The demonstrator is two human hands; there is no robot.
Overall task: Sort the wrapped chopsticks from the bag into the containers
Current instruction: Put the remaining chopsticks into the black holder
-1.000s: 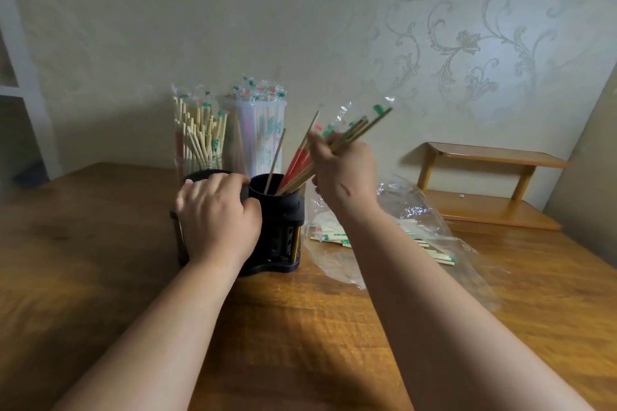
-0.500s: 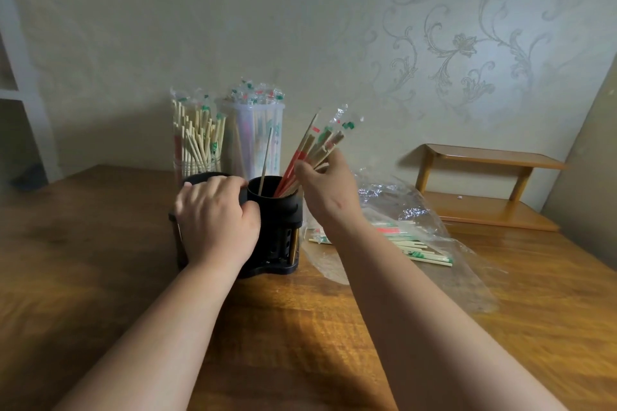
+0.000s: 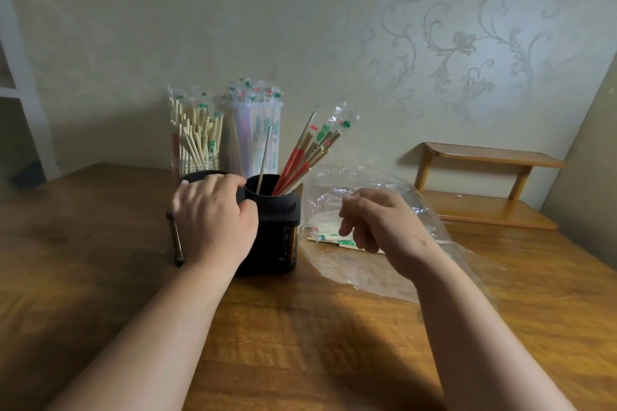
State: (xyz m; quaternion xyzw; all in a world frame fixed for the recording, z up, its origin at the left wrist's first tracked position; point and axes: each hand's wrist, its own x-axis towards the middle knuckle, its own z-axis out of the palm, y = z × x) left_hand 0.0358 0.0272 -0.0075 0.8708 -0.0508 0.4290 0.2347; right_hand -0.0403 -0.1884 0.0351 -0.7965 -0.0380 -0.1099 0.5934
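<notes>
The left hand [image 3: 213, 217] grips the left side of the black holder [image 3: 273, 210] on the bench [image 3: 300, 327], fingers curled over its top. A bundle of wrapped chopsticks [image 3: 307, 157] stands in the holder's right-hand opening, leaning right, beside one thin bare stick [image 3: 265, 157]. Just right of the holder lies the clear plastic bag [image 3: 367, 270] with more wrapped pairs [image 3: 329, 238] inside. The right hand [image 3: 384, 227] hovers above it, loosely curled and holding nothing. Behind the holder stand a glass jar [image 3: 195, 140] and a translucent tub [image 3: 257, 133], both packed with chopsticks.
</notes>
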